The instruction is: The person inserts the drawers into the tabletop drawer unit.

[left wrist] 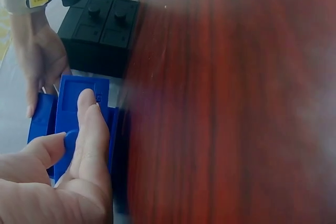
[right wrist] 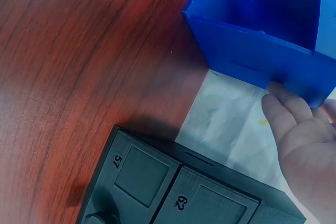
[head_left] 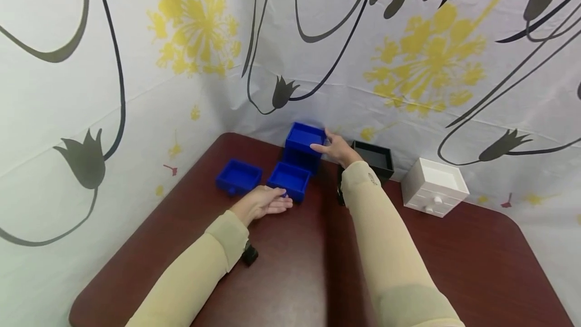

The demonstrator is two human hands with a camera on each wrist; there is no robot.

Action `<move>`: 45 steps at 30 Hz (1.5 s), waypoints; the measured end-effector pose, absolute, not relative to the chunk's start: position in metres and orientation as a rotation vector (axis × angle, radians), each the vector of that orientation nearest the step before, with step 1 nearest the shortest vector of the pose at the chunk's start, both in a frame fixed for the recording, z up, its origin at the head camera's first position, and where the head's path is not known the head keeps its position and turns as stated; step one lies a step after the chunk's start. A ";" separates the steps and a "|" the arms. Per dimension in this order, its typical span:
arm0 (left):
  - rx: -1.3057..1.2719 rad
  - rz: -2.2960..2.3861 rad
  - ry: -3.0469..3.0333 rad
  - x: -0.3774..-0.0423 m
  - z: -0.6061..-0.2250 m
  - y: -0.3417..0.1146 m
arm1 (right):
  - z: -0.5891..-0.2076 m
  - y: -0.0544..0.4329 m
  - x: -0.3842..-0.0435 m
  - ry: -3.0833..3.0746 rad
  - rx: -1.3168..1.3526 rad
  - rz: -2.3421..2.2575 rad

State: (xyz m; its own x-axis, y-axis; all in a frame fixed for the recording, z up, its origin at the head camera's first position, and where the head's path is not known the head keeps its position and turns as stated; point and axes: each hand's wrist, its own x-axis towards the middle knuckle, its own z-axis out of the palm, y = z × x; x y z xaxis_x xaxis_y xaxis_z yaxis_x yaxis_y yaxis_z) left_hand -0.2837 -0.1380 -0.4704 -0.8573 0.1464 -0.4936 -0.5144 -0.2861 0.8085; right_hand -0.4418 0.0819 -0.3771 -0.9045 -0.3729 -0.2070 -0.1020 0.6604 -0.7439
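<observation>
A blue cabinet [head_left: 305, 138] stands at the back of the table, its drawer space open in the right wrist view. Just in front of it is a blue drawer [head_left: 289, 178], whose round knob [left wrist: 70, 141] my left hand [head_left: 265, 202] pinches between thumb and fingers. The other fingers lie along the drawer front. My right hand [head_left: 337, 149] holds the cabinet's right side, fingertips on the side wall [right wrist: 252, 51] and thumb over the upper edge. A second blue drawer [head_left: 239, 175] lies on the table to the left.
A black cabinet [head_left: 373, 158] with knobbed drawers stands right of the blue one, partly behind my right sleeve. Farther right is a white cabinet [head_left: 434, 186] with small knobs. Patterned cloth [head_left: 317, 64] hangs behind the dark red table [head_left: 286, 276].
</observation>
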 end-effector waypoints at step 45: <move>-0.488 2.234 1.573 -0.314 -0.468 -0.110 | -0.381 0.080 -0.442 2.555 -0.329 -1.143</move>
State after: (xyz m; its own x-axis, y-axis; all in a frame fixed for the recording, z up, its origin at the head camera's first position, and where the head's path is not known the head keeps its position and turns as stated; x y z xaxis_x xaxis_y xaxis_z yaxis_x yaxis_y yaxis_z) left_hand -0.3141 -0.1103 -0.4678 -0.8738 0.0955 -0.4769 -0.4812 -0.3123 0.8191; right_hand -0.4416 0.0798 -0.3815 -0.9215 -0.3351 -0.1962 -0.0771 0.6532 -0.7532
